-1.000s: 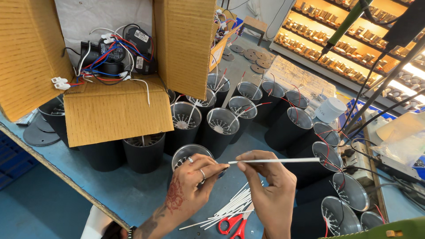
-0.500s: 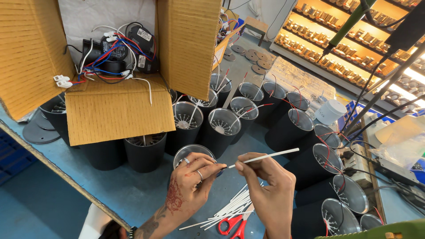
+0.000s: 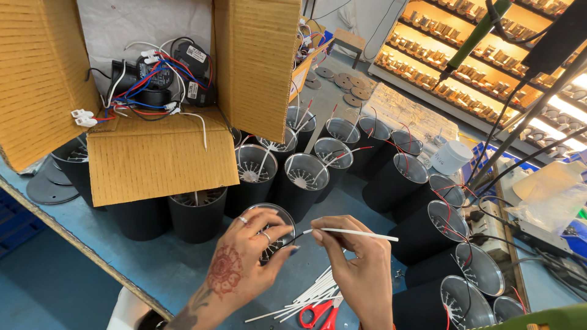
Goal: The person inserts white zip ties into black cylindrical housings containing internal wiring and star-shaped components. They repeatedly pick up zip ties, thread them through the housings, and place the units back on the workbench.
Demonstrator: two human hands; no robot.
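White tube (image 3: pixel 358 233), thin and straight, is lying nearly level in the right hand (image 3: pixel 358 269), pinched between thumb and forefinger near its left end, with the rest sticking out to the right above the blue bench (image 3: pixel 92 238). The left hand (image 3: pixel 241 269) is resting on the rim of the nearest black can (image 3: pixel 275 223), its fingers curled around something fine at the tube's left tip; it looks like a wire coming out of the can, but it is too small to be sure. So the tube is sitting just above this can's open mouth, not yet down inside it. Judging by the bench, the work is partly along: several cans in the middle rows (image 3: pixel 306 174) are already showing a white tube standing up from their ribbed insides, while the cans on the right (image 3: pixel 449 223) are showing bare red and black wires only. A loose pile of spare white tubes (image 3: pixel 306 296) is lying just below the hands, touching red-handled scissors (image 3: pixel 321 315), which suggests many pieces are waiting. An open cardboard box (image 3: pixel 159 156) holding black parts with coloured wires is sitting on top of the left-hand cans. Lit shelves of small parts are running along the far right.
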